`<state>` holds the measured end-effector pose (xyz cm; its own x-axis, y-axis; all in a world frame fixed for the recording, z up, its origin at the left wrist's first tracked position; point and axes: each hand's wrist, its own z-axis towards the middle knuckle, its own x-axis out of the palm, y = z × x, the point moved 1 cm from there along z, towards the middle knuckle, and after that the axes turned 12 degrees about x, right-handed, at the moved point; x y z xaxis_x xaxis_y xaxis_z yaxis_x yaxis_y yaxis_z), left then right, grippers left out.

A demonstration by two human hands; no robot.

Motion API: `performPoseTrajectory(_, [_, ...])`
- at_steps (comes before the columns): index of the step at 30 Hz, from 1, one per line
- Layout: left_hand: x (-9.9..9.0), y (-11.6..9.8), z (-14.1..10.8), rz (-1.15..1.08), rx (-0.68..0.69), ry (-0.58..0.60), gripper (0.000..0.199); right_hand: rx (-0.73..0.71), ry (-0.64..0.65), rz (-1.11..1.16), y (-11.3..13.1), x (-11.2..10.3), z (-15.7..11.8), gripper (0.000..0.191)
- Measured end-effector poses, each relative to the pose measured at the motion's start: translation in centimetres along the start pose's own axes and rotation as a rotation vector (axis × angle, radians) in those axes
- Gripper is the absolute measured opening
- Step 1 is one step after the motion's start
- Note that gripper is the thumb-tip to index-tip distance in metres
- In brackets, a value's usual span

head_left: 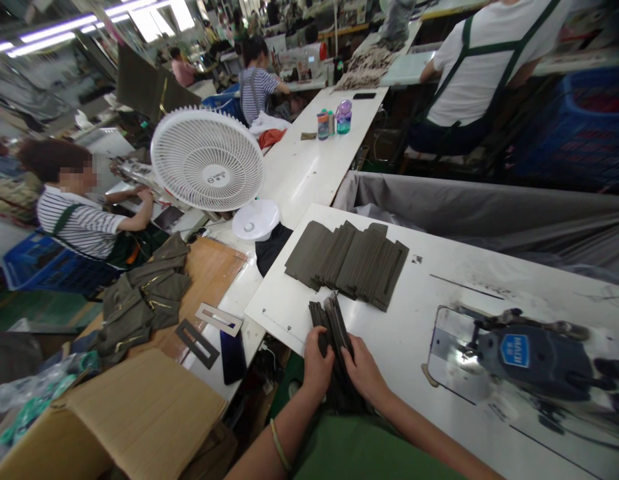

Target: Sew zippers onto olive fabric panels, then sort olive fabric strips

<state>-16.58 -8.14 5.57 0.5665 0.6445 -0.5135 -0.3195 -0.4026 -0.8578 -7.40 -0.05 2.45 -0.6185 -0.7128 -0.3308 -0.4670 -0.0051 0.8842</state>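
A stack of dark olive fabric pieces point(334, 320) stands on edge at the near edge of the white table, gripped from both sides. My left hand point(318, 363) has its fingers wrapped round the left side of the stack. On the right side, my right hand point(363, 368) is closed on the same stack, thumb toward the middle. Just beyond it lies a fanned-out row of similar olive fabric pieces point(349, 260), overlapping each other. The stack's lower end is partly hidden by my hands and lap.
A sewing machine point(534, 360) occupies the table's right side. To the left are a phone point(233, 357), two flat frame-shaped templates point(219, 319), zippered olive pieces point(144, 300) and a cardboard box point(144, 407). A white fan point(208, 160) stands beyond. Several people sit at nearby machines.
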Motion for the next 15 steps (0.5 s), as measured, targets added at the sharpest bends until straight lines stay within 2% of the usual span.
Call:
performPoseTrajectory(6, [-0.23,-0.29,0.01,0.014,-0.017,0.036,0.029,-0.007,0.002,0.011,-0.03,-0.01,0.07,0.028])
performPoseTrajectory(15, [0.03,-0.32,0.22,0.035,-0.086,0.035,0.022,-0.002,-0.002,0.037,-0.14,-0.01,0.07,0.028])
